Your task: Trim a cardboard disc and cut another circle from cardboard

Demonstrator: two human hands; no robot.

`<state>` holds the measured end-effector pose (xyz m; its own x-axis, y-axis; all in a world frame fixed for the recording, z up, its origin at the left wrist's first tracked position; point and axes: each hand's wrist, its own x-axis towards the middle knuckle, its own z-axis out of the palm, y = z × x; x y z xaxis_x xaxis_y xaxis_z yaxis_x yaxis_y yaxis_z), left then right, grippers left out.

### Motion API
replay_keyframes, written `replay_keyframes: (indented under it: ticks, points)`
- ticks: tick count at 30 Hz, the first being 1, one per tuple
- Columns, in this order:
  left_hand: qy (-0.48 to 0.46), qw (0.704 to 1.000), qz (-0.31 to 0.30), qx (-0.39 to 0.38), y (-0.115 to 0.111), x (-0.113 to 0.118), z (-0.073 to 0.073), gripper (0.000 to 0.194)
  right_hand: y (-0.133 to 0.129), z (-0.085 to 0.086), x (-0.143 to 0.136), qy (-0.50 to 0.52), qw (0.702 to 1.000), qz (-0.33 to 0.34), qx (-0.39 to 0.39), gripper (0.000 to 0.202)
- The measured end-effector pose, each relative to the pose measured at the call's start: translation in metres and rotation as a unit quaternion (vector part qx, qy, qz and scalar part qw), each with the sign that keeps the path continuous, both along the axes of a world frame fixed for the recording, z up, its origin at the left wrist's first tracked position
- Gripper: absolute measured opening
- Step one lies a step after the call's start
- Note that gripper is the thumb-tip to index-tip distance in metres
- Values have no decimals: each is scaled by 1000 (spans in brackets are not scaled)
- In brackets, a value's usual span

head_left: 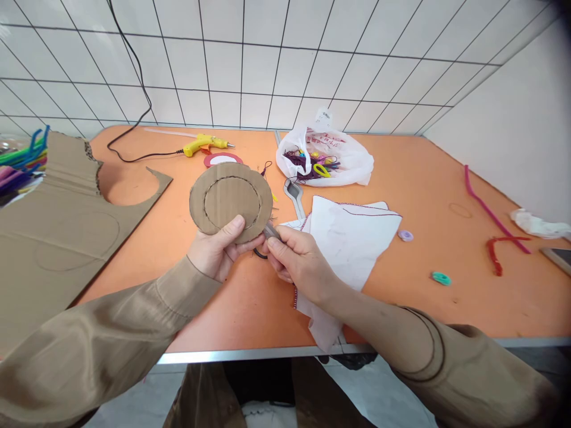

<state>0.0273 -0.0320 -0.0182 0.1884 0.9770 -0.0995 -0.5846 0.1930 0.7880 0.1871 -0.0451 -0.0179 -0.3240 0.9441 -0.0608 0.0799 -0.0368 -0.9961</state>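
Note:
My left hand (pixel 218 249) grips the lower edge of a round cardboard disc (pixel 232 205), thumb on its face and fingers behind. A rough circular line, which looks cut, runs inside the disc's rim. My right hand (pixel 303 258) is closed around a slim grey tool (pixel 271 230) that looks like a craft knife. The tool's tip meets the disc's lower right edge, and its far end is hidden. Just below the fingers a black curved piece (pixel 260 254) shows, mostly covered. White cloth (pixel 352 238) with dark red stitched edging lies under and beside my right hand.
A yellow glue gun (pixel 205 144) with its black cord and a red-rimmed disc (pixel 223 159) lie behind. A white plastic bag (pixel 348 166) of craft bits stands at the back. Large cut cardboard (pixel 57 238) covers the left; pipe cleaners (pixel 495 208) and small coils (pixel 441 278) lie right.

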Motion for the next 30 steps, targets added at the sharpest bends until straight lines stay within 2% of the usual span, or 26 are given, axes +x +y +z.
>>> replay_keyframes:
  ticks: [6, 9, 14, 19, 22, 25, 30]
  points:
    - [-7, 1000, 21, 7, 0, 2, 0, 49, 0, -2, 1, -35, 999, 7, 38, 25]
    - [15, 1000, 9, 6, 1, 0, 1, 56, 0, -3, 2, -55, 997, 7, 49, 24]
    - [27, 999, -34, -19, 2, -6, 6, 43, 0, 1, 6, -87, 994, 8, 70, 23]
    - [28, 997, -65, -20, 3, -9, 8, 27, 2, 7, 7, -31, 999, 40, 1, 21]
    - [22, 998, -54, -20, 2, -8, 7, 23, 3, 9, 5, 2, 998, 47, -41, 19]
    - [16, 999, -32, -19, 2, -6, 5, 29, 3, 8, 4, 19, 996, 57, -66, 19]
    - [31, 999, -23, -8, 1, -5, 6, 44, 4, 6, 7, -53, 998, 35, 22, 21]
